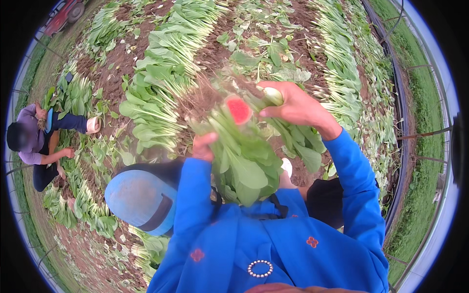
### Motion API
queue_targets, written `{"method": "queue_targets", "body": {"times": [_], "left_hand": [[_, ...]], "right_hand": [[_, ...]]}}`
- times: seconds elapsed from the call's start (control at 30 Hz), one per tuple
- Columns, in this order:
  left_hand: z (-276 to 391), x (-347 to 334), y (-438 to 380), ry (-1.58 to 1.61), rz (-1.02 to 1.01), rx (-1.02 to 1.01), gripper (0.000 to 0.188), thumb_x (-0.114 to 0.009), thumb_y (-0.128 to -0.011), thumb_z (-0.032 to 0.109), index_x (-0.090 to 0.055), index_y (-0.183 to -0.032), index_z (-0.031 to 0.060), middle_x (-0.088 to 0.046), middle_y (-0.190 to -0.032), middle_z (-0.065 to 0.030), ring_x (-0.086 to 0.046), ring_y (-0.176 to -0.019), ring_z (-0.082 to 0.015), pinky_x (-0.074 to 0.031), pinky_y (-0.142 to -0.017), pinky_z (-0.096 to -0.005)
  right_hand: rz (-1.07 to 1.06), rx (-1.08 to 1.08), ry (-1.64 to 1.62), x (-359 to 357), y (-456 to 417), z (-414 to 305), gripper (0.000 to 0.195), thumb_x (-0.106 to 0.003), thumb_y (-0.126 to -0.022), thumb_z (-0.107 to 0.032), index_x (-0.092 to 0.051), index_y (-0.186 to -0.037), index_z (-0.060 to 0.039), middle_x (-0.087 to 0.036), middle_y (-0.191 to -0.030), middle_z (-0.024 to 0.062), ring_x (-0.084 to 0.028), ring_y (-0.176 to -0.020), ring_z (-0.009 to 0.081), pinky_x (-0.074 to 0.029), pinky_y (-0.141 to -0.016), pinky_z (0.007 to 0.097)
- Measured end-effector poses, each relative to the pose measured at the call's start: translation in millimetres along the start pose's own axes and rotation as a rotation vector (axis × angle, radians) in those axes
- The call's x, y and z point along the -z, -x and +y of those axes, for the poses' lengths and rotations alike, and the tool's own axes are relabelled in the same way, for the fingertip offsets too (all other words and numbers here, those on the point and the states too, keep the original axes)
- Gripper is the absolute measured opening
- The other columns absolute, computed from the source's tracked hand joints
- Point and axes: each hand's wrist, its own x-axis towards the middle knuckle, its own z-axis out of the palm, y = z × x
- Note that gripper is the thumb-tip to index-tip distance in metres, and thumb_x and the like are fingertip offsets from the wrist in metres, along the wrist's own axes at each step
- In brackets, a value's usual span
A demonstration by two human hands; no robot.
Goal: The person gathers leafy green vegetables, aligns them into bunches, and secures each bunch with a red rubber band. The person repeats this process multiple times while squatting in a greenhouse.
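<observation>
My left hand (204,146) grips a thick bunch of leafy greens (243,164), whose broad leaves hang toward my lap. Held by the pale stem bases in my right hand (296,104) is a smaller cluster of greens (306,141), leaves pointing down. Blurred brown roots (243,84) stick out near the right fingers. Between the two bunches shows a red patch with a pale rim (239,110); what it is I cannot tell. A blue rounded pad (137,199) with a dark strap lies by my left leg.
Rows of pulled greens lie on the soil at front left (165,77) and right (340,69). Loose leaves (271,55) litter the ground between them. At far left another person (31,135) sits among greens. A dark pipe or film edge (401,110) runs along the right.
</observation>
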Motion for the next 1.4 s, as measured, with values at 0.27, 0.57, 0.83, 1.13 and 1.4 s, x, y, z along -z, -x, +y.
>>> {"method": "queue_targets", "body": {"times": [0.27,0.57,0.83,1.13,1.4], "left_hand": [[3,-35,-8,-0.106,0.155,-0.162,0.056,-0.063,-0.074,0.006,-0.046,-0.127,-0.0029,-0.059,-0.115,-0.0175,-0.060,-0.105,-0.0296,-0.049,-0.094,-0.0426],[-5,-39,-17,-0.380,0.371,-0.310,0.050,-0.077,-0.066,-0.002,-0.059,-0.113,-0.0038,-0.066,-0.101,-0.0111,-0.065,-0.088,-0.0195,-0.052,-0.079,-0.0317],[-18,-58,-22,-0.556,0.442,-0.450,0.040,-0.073,-0.069,-0.010,-0.061,-0.106,-0.0009,-0.066,-0.097,-0.0081,-0.064,-0.084,-0.0159,-0.050,-0.080,-0.0277],[-37,-77,-8,-0.508,0.161,-0.288,0.089,-0.084,-0.061,-0.003,-0.034,-0.134,0.0052,-0.054,-0.121,-0.0093,-0.057,-0.108,-0.0212,-0.049,-0.091,-0.0336],[-16,-148,44,-0.550,0.024,-0.367,0.060,-0.078,-0.068,-0.003,-0.051,-0.122,-0.0015,-0.059,-0.118,-0.0101,-0.059,-0.106,-0.0203,-0.049,-0.091,-0.0333]], "right_hand": [[0.322,-0.082,-0.239,-66,-7,60,0.045,-0.071,-0.076,-0.010,-0.058,-0.118,0.0006,-0.066,-0.107,0.0152,-0.063,-0.098,0.0240,-0.046,-0.088,0.0329],[0.254,-0.124,-0.298,-68,-21,73,0.024,-0.065,-0.087,-0.015,-0.066,-0.108,-0.0028,-0.068,-0.094,0.0029,-0.060,-0.084,0.0090,-0.048,-0.075,0.0269],[0.646,-0.150,-0.595,-113,-24,71,0.032,-0.067,-0.087,-0.028,-0.061,-0.106,-0.0030,-0.064,-0.093,0.0060,-0.059,-0.085,0.0155,-0.046,-0.078,0.0308],[0.561,-0.137,-0.688,-109,23,36,0.073,-0.064,-0.088,-0.032,-0.027,-0.144,-0.0032,-0.041,-0.139,0.0171,-0.046,-0.123,0.0242,-0.038,-0.102,0.0359],[0.593,0.225,-0.396,-112,86,0,0.078,-0.039,-0.096,-0.051,-0.013,-0.147,0.0028,-0.023,-0.149,0.0244,-0.018,-0.141,0.0339,-0.012,-0.114,0.0425]]}}
